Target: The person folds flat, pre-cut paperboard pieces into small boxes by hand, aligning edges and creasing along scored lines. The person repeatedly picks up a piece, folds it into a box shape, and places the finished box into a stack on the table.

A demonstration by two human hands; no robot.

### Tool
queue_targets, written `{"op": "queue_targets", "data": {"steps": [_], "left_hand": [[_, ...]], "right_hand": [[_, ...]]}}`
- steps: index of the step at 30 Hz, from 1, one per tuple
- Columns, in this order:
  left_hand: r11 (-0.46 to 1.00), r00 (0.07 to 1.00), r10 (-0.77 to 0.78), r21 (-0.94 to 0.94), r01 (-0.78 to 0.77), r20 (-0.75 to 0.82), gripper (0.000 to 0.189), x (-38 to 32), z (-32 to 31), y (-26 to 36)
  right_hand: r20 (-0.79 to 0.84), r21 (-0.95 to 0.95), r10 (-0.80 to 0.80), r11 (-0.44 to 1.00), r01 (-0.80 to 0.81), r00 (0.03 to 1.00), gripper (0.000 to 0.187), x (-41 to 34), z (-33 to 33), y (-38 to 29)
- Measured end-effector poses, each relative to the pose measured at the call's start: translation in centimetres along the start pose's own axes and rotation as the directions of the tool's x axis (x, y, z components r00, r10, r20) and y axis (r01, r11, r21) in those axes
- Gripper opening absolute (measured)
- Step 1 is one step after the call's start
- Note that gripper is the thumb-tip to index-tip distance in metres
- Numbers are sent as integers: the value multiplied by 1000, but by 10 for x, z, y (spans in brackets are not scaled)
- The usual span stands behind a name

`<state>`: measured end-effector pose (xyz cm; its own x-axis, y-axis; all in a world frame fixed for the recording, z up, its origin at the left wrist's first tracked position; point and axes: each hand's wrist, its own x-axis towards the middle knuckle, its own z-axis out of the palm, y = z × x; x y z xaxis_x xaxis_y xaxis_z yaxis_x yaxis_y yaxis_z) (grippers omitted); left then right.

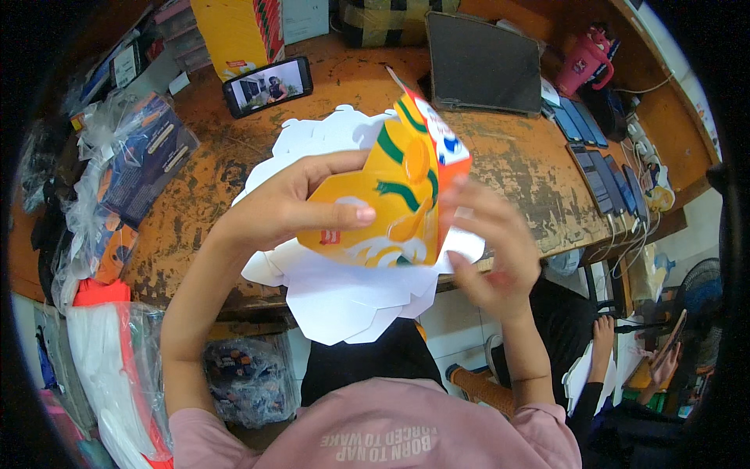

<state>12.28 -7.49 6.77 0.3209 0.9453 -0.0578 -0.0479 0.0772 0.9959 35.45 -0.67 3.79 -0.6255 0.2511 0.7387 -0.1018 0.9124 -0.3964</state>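
Note:
A printed yellow, green and red cardboard piece (404, 193), folded along a crease, is raised over the table's front edge. Its left part is pinched in my left hand (304, 202), with the thumb on the printed face and the fingers behind. Beside its right, orange-red side is my right hand (498, 246), blurred, with fingers spread; whether they touch the card cannot be told. Beneath both hands lies a pile of white die-cut card sheets (351, 305), overhanging the table edge above the lap.
On the worn wooden table (234, 158) a phone (268, 87) leans against a yellow box (231, 35). A dark flat panel (485, 64), a pink tumbler (586, 61) and several phones with cables (603, 176) stand right. Plastic-wrapped packs (146, 158) line the left. A co-worker's hand (603, 334) is at lower right.

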Motion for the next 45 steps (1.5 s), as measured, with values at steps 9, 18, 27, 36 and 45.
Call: {"op": "queue_targets", "data": {"steps": [9,18,27,36,45], "left_hand": [[945,960,88,284,-165,264,35,0,-7,-6],[986,992,-46,165,26,119,39,-1,-3,6],[998,995,-70,-2,70,-76,38,-3,-3,25],[935,981,-30,342,96,-193,34,-12,11,20],[820,995,-48,566,86,-82,31,-10,15,14]], "right_hand": [[-7,-123,162,979,-162,987,73,20,20,15],[-30,-14,92,996,-93,995,34,23,23,9],[-377,-250,-54,967,-46,925,33,17,39,7],[-66,100,13,995,-6,998,33,2,34,20],[65,131,142,980,-150,988,30,6,23,15]]}}
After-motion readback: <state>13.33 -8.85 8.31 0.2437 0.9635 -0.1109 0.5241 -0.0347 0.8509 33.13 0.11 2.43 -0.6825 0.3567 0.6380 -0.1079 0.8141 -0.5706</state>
